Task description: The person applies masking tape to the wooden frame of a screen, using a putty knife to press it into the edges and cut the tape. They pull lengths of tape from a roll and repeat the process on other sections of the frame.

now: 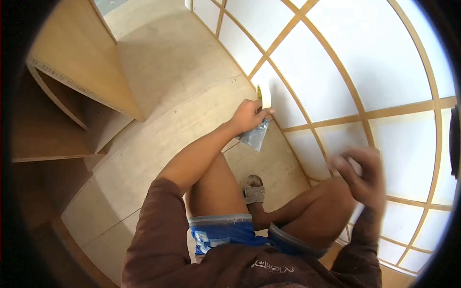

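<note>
My left hand point(247, 116) is closed around a roll of whitish tape point(266, 95), held on edge close to the lattice panel point(331, 62). Below the same hand hangs a piece of grey, see-through plastic point(255, 137), pinched in the fingers. On the right, my right hand point(363, 174) is raised above my bent knee, in front of the panel's white squares. Its fingers are curled and smeared by motion. Something pale shows between thumb and fingers, but I cannot make out what it is.
A wooden lattice with white infill curves along the right side. Plywood shelving point(79, 72) stands on the left, its open compartments facing me. Pale plywood flooring point(163, 72) lies between them. My sandalled foot point(253, 189) rests near the panel's base.
</note>
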A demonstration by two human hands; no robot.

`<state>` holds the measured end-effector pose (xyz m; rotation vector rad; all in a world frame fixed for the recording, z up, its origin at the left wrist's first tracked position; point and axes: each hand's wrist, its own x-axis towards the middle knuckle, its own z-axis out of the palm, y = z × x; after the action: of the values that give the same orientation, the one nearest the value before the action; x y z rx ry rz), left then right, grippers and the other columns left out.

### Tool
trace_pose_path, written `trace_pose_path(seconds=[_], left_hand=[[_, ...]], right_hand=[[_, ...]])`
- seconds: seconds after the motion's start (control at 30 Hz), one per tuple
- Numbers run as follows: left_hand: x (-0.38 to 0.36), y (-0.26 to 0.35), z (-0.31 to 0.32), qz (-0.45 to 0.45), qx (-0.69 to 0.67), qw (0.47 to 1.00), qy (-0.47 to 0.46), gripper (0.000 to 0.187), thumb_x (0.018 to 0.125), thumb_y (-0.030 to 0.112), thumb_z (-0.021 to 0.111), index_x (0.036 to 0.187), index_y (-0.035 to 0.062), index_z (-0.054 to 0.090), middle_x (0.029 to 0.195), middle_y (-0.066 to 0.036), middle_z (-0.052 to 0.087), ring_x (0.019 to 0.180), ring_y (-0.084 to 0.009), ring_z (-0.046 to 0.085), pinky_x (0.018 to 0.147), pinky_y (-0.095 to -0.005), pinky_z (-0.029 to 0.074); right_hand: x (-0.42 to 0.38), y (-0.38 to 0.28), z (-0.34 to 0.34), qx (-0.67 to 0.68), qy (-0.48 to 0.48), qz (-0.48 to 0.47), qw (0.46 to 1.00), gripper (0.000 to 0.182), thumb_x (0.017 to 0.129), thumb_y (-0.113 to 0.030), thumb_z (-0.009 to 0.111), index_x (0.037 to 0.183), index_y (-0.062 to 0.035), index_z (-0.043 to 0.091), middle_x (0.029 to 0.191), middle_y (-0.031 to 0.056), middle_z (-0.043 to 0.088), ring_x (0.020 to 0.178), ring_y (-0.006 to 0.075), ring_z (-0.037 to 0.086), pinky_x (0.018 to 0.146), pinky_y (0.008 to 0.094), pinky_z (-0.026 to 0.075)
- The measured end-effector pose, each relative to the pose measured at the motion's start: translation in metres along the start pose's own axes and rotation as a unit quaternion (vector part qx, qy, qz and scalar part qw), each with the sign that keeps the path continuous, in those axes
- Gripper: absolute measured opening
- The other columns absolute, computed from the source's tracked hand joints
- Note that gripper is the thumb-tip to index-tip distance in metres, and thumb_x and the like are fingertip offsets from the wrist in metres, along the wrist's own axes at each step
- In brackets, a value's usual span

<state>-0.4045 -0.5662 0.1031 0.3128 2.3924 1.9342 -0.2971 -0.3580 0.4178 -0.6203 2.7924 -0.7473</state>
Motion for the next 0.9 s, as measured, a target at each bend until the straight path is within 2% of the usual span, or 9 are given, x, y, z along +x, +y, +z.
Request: trace_pose_path(seconds=[0.03,0.17,0.3,0.4,0.47,0.63,0.67,0.73,0.9], left_hand=[[-0.004,0.001,-0.013,0.008,0.038,0.999,-0.002,0.029,0.095,0.03,0.076,0.102,0.002,0.076,0.07,-0.012,0.071,0.057,-0.0169,0.062,0.058,-0.0355,0.052],[-0.027,0.01,-0.059,0.015,0.042,0.999,0.014,0.026,0.095,0.029,0.075,0.105,0.0048,0.077,0.07,-0.013,0.07,0.057,-0.0181,0.061,0.059,-0.0363,0.051],[-0.049,0.044,-0.099,-0.024,0.125,0.992,-0.02,0.026,0.094,0.028,0.077,0.104,0.0042,0.076,0.072,-0.015,0.07,0.059,-0.02,0.061,0.06,-0.0384,0.049],[-0.061,0.053,-0.12,0.018,0.237,0.971,0.0,0.026,0.093,0.027,0.077,0.104,0.0034,0.076,0.072,-0.017,0.069,0.059,-0.0231,0.063,0.059,-0.0387,0.049],[-0.062,0.073,-0.131,0.003,0.32,0.947,0.018,0.031,0.092,0.032,0.076,0.098,0.0019,0.075,0.073,-0.02,0.068,0.062,-0.0348,0.065,0.06,-0.0435,0.049],[-0.057,0.145,-0.138,-0.106,0.288,0.934,0.182,0.032,0.094,0.029,0.075,0.096,-0.0024,0.073,0.068,-0.018,0.065,0.058,-0.0253,0.06,0.059,-0.0423,0.048],[-0.056,0.146,-0.14,-0.146,0.258,0.921,0.252,0.032,0.095,0.029,0.075,0.095,-0.0038,0.073,0.066,-0.017,0.063,0.058,-0.0211,0.058,0.059,-0.0415,0.047],[-0.056,0.119,-0.141,-0.067,0.234,0.909,0.339,0.035,0.097,0.028,0.074,0.095,-0.0068,0.07,0.063,-0.012,0.061,0.057,-0.0134,0.05,0.056,-0.0384,0.045],[-0.042,0.168,-0.141,-0.063,0.287,0.906,0.305,0.033,0.099,0.027,0.073,0.1,-0.0054,0.071,0.061,-0.007,0.056,0.058,-0.0103,0.044,0.054,-0.035,0.042]], right_hand=[[0.02,0.002,0.025,0.059,0.029,0.018,0.998,0.014,0.092,-0.013,0.076,0.098,-0.0008,0.075,0.084,0.01,0.071,0.076,0.0206,0.066,0.069,0.0334,0.052],[0.109,0.033,0.114,0.15,0.119,-0.045,0.98,0.039,0.1,-0.024,0.068,0.134,-0.0039,0.064,0.118,0.015,0.067,0.097,0.0204,0.064,0.08,0.0331,0.055],[0.174,0.043,0.152,0.175,0.107,-0.077,0.976,0.047,0.101,-0.027,0.068,0.141,-0.0051,0.058,0.124,0.0172,0.064,0.1,0.0226,0.063,0.083,0.0342,0.056],[0.216,0.032,0.184,0.346,0.079,-0.088,0.931,0.049,0.105,-0.033,0.063,0.143,-0.0041,0.056,0.127,0.0203,0.063,0.11,0.0255,0.064,0.089,0.0356,0.055],[0.229,0.022,0.199,0.408,0.125,-0.106,0.898,0.049,0.109,-0.037,0.053,0.141,0.0004,0.056,0.125,0.0202,0.064,0.121,0.0266,0.063,0.093,0.0368,0.054],[0.276,0.016,0.219,0.548,0.276,-0.171,0.771,0.039,0.111,-0.031,0.048,0.12,0.0036,0.064,0.106,0.0153,0.066,0.093,0.0202,0.062,0.081,0.0352,0.052],[0.281,0.015,0.218,0.556,0.261,-0.142,0.776,0.036,0.11,-0.029,0.049,0.114,0.0031,0.065,0.097,0.0127,0.065,0.085,0.019,0.059,0.077,0.035,0.05],[0.293,0.018,0.227,0.563,0.255,-0.118,0.777,0.034,0.11,-0.027,0.049,0.108,0.0026,0.066,0.089,0.0102,0.064,0.078,0.0179,0.056,0.074,0.0349,0.048],[0.323,0.042,0.279,0.48,0.214,-0.069,0.848,0.026,0.108,-0.021,0.053,0.103,-0.0001,0.067,0.077,0.0033,0.061,0.068,0.0128,0.055,0.066,0.0319,0.049]])
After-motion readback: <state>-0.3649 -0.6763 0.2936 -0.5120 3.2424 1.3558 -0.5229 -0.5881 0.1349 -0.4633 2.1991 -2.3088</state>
